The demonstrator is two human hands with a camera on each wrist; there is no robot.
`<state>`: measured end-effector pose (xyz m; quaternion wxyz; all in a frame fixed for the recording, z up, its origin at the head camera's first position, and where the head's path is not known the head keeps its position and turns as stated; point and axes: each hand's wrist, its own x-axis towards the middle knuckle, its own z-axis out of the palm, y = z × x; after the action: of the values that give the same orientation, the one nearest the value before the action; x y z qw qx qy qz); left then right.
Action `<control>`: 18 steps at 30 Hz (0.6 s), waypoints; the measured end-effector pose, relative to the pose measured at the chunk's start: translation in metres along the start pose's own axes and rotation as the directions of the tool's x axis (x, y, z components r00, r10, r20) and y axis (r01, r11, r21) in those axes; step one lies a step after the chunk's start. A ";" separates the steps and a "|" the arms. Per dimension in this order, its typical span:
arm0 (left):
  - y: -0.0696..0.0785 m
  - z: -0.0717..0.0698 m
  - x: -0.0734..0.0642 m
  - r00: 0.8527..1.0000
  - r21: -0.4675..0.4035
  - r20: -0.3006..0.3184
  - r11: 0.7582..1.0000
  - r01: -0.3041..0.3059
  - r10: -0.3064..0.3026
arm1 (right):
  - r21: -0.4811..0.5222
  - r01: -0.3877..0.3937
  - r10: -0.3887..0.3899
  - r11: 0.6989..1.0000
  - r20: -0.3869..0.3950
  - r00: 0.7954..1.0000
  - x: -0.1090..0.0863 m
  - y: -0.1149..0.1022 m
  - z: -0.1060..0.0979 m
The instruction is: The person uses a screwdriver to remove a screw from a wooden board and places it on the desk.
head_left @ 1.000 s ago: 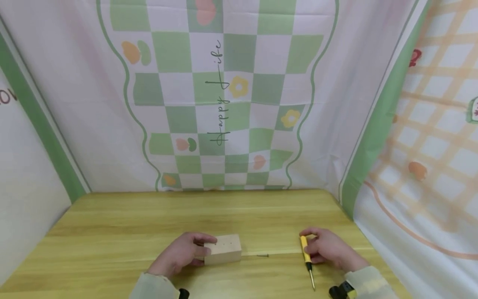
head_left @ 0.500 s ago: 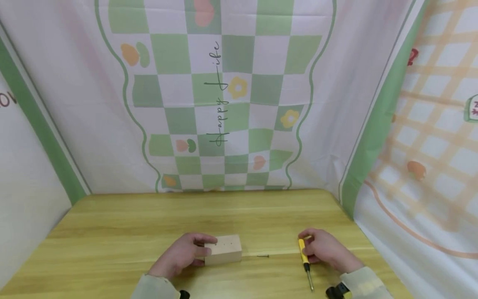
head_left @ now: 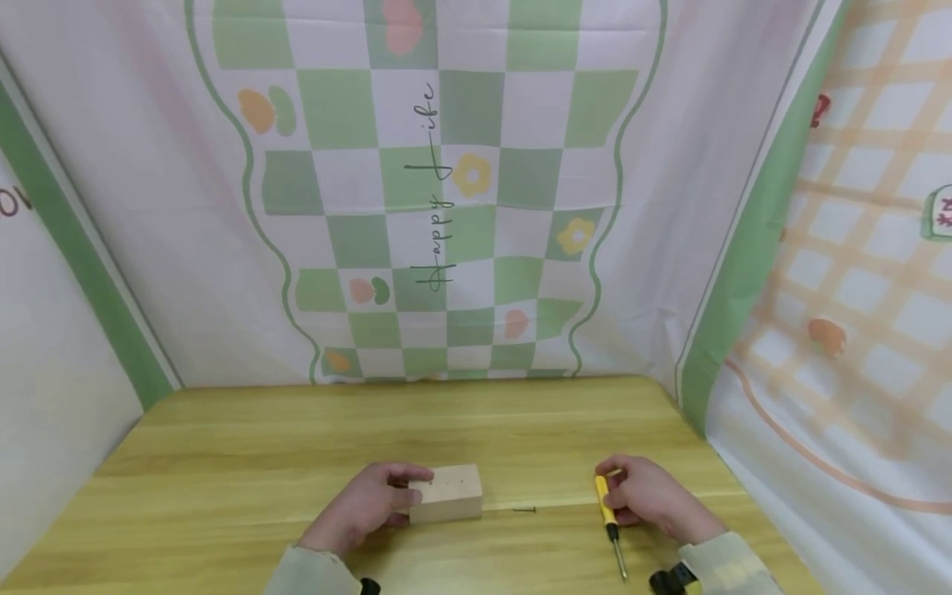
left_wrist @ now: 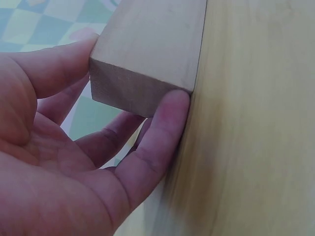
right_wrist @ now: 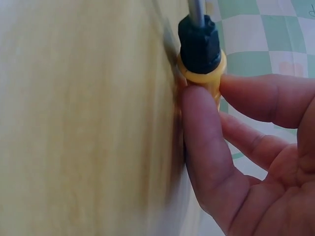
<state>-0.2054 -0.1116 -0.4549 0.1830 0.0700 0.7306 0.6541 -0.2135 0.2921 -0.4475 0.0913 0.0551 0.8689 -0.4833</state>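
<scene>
A pale wooden block lies on the table with several small dark holes in a row along its top. My left hand grips its left end; in the left wrist view the thumb and fingers press on the edges around the end face. Over to the right, my right hand holds a screwdriver by its yellow handle, its metal shaft pointing toward the front of the table. The right wrist view shows the handle's black collar just past the fingertips. Between block and screwdriver lies a single screw.
The wood-grain table runs back to a hanging cloth with a green and white check. Another printed cloth hangs along the right side, and a white one along the left.
My right hand has shifted slightly left with the screwdriver, then stayed nearly still. The left hand keeps its grip on the block, which has barely moved.
</scene>
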 end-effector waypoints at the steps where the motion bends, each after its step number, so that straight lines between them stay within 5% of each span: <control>1: 0.000 0.000 0.000 1.000 0.002 0.000 1.000 -0.001 0.001 | -0.004 -0.004 0.004 1.000 -0.004 1.000 0.000 -0.001 0.000; 7: 0.001 0.000 0.002 1.000 0.005 0.002 1.000 -0.001 0.001 | 0.002 -0.006 0.006 1.000 -0.005 1.000 -0.003 -0.008 -0.004; 12: 0.001 -0.001 0.002 1.000 0.012 0.006 1.000 0.007 -0.007 | 0.006 0.100 -0.100 0.995 -0.028 0.995 -0.011 -0.032 0.002; 18: 0.002 -0.002 0.002 1.000 0.008 0.008 1.000 0.011 -0.011 | 0.142 0.138 -0.167 0.980 0.218 0.961 -0.017 -0.053 0.034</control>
<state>-0.2079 -0.1122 -0.4531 0.1893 0.0690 0.7328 0.6500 -0.2029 0.2352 -0.4173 0.1497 -0.0627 0.8222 -0.5456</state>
